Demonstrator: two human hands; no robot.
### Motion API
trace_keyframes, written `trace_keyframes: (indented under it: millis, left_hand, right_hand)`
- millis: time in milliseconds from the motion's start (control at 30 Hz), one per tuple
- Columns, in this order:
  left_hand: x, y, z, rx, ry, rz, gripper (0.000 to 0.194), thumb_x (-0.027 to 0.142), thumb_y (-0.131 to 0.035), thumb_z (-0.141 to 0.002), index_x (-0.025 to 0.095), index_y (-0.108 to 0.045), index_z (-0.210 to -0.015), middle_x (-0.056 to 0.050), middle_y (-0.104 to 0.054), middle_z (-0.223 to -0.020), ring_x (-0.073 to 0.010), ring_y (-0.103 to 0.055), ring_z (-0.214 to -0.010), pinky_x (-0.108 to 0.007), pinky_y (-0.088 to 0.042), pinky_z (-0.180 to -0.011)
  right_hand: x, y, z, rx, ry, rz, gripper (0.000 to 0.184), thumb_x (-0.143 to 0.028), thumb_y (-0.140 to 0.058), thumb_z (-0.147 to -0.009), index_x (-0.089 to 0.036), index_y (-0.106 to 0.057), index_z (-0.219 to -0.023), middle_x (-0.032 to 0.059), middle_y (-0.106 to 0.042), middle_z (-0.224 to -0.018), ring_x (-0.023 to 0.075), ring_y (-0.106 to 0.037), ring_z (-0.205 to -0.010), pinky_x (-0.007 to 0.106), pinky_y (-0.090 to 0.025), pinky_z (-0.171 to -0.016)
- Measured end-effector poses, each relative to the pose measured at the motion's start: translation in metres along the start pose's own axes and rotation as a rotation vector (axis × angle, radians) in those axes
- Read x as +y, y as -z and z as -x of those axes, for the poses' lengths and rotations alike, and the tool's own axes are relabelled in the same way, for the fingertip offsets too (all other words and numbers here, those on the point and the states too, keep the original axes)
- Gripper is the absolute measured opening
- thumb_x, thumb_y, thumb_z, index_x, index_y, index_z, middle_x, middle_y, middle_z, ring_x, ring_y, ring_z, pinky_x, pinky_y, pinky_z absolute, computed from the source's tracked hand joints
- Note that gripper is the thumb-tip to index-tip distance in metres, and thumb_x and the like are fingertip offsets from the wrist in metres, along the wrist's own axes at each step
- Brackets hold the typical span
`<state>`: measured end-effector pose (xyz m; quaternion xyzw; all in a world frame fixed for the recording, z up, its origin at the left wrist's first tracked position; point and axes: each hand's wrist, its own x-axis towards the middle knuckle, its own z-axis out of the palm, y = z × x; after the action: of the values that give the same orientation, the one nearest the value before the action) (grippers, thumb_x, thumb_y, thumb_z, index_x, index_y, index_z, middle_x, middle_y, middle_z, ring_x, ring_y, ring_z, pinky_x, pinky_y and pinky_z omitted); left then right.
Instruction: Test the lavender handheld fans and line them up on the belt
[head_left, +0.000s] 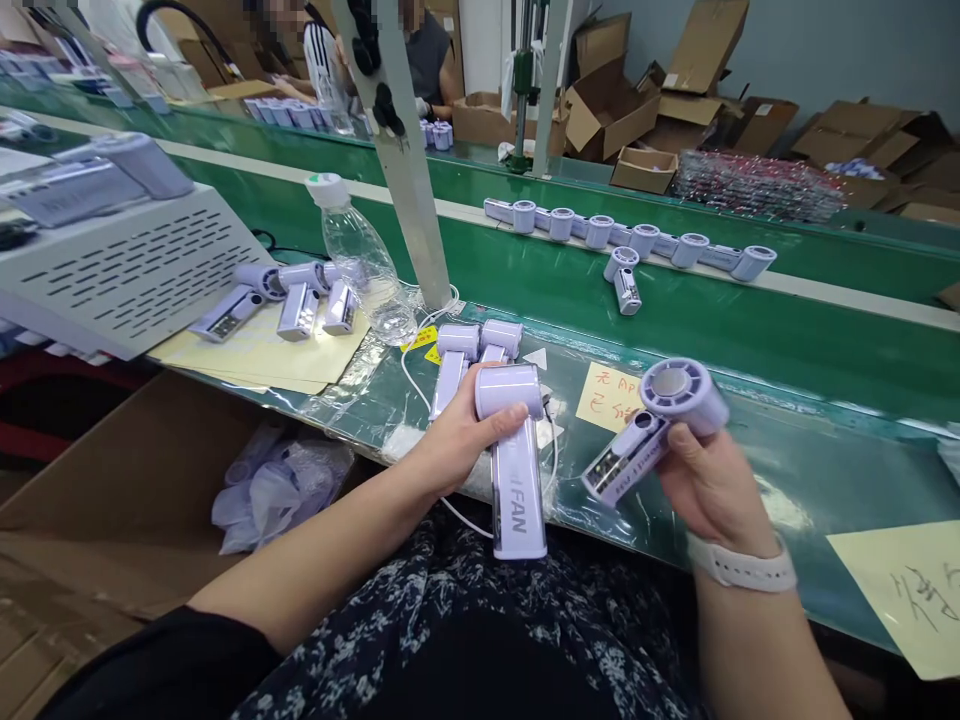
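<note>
My left hand (461, 430) grips a lavender handheld fan (517, 470) by its round head, the handle hanging down with "FAN" lettering facing me. In my right hand (716, 490) is another lavender handheld fan (686, 395), tilted, its vented head up and its handle slanting to the lower left. Both are held over the near edge of the green bench. Two more fans (457, 345) lie just beyond my left hand, partly hidden by it. A white cable (555, 455) runs behind the fan in my left hand. A handwritten yellow note (600, 395) lies between the hands.
A row of fans (600, 232) lines the green conveyor (525, 270), with a single fan (624, 280) nearer. A plastic bottle (367, 260) stands by a metal post (405, 170). Left are a vented grey box (150, 260) and a carton (135, 450). Co-workers sit across.
</note>
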<state>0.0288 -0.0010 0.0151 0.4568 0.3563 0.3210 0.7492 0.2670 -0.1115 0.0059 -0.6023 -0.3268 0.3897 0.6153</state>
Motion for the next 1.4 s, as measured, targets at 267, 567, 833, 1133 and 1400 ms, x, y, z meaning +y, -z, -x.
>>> trace_keyframes:
  millis: [267, 567, 833, 1133, 1400]
  left_hand:
    - [-0.030, -0.002, -0.020, -0.057, 0.032, -0.023, 0.072, 0.049, -0.088, -0.067, 0.021, -0.049, -0.122, -0.001, -0.060, -0.098, -0.0166, -0.055, -0.088, -0.030, -0.043, -0.080]
    - [-0.044, 0.012, -0.024, -0.202, 0.077, -0.112, 0.064, 0.041, -0.083, -0.074, 0.027, -0.047, -0.124, -0.003, -0.059, -0.111, -0.0203, -0.059, -0.097, -0.031, -0.046, -0.082]
    - [-0.047, 0.013, -0.028, -0.282, 0.119, 0.062, 0.067, 0.038, -0.082, -0.078, 0.028, -0.042, -0.131, -0.010, -0.058, -0.128, -0.0294, -0.061, -0.117, -0.041, -0.047, -0.098]
    - [-0.056, 0.019, -0.031, -0.352, 0.089, 0.116, 0.075, 0.044, -0.086, -0.074, 0.028, -0.042, -0.132, -0.009, -0.055, -0.128, -0.0269, -0.059, -0.118, -0.041, -0.043, -0.101]
    - [-0.049, 0.016, -0.029, -0.355, 0.101, 0.123, 0.072, 0.041, -0.085, -0.075, 0.028, -0.043, -0.132, -0.008, -0.057, -0.124, -0.0238, -0.060, -0.113, -0.035, -0.044, -0.093]
  right_hand:
    - [0.005, -0.038, 0.015, -0.310, -0.147, -0.332, 0.058, -0.082, -0.054, -0.084, -0.025, -0.053, -0.076, 0.0004, -0.046, -0.073, 0.0154, -0.041, -0.058, 0.029, -0.042, -0.048]
    - [-0.024, 0.075, -0.021, 0.013, 0.041, 1.046, 0.064, -0.040, -0.072, -0.084, -0.034, -0.055, -0.146, 0.0072, -0.072, -0.103, 0.0296, -0.064, -0.090, 0.046, -0.051, -0.082]
    - [-0.043, 0.106, -0.057, 0.486, 0.001, 1.641, 0.050, -0.017, -0.047, -0.093, -0.005, -0.061, -0.139, 0.0372, -0.051, -0.138, 0.0504, -0.047, -0.131, 0.067, -0.041, -0.096]
    - [0.014, -0.014, -0.189, 0.102, 0.181, 1.541, 0.035, -0.036, -0.064, -0.100, -0.019, -0.062, -0.130, 0.0115, -0.060, -0.137, 0.0274, -0.062, -0.118, 0.051, -0.054, -0.099]
    - [0.013, -0.020, -0.140, 0.050, 0.356, 1.495, 0.019, -0.027, -0.062, -0.100, -0.019, -0.068, -0.117, 0.0096, -0.066, -0.120, 0.0250, -0.063, -0.108, 0.047, -0.054, -0.095]
